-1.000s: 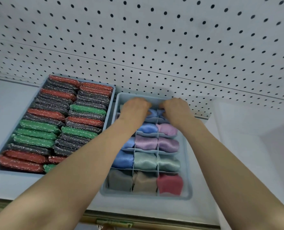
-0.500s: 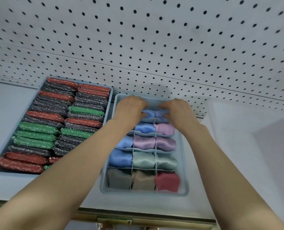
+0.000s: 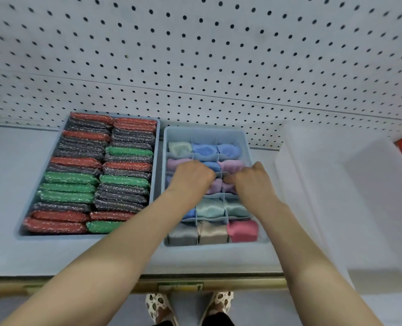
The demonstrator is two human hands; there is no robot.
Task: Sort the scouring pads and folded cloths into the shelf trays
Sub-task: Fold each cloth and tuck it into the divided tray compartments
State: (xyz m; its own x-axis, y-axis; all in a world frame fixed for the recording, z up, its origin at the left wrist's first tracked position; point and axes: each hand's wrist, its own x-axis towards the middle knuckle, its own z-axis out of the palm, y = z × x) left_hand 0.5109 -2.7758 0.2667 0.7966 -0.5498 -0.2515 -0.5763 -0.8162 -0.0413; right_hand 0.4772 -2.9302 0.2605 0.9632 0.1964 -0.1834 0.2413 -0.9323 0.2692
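Both hands are down in the divided tray (image 3: 246,147) on the shelf (image 3: 12,165), the one with the little grid compartments full of folded cloths (image 3: 209,207). The left hand (image 3: 190,178) has its fingers curled down into the middle row, over a purple cloth (image 3: 215,185), and the right hand (image 3: 250,181) is right next to it with its fingers bent into the neighbouring cell. Honestly can't tell whether either one is actually pinching cloth or just pressing it down, the fingertips are buried (and it's a bit blurry there). Cloths around them are blue and pale green at the back, teal in the row nearer the person, then grey, beige and a pink one (image 3: 242,230) along the front edge. Just to the left, almost touching that tray, sits the scouring pad tray (image 3: 159,147), packed with two columns of scouring pads (image 3: 70,178) in red, green and dark grey, all standing on edge. To the right there's a white translucent bin (image 3: 336,184). Pegboard wall (image 3: 195,55) behind all of it.
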